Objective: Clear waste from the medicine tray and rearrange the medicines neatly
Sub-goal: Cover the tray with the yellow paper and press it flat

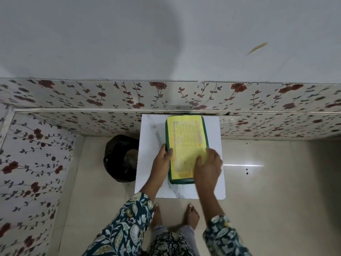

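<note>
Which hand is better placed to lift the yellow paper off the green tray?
Probably the right hand: it already lies on the yellow paper near its lower right corner. The left hand is at the green tray's left rim, seemingly steadying it.

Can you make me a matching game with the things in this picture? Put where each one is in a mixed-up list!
Things:
1. green plastic tray
2. yellow printed paper sheet
3. black bin bag
4. white marble-patterned table

Places:
A. on the floor, left of the table
B. lying on the tray
C. standing against the flowered wall
D. on the table top

Pairs: 1-D, 2-B, 3-A, 4-C
</note>
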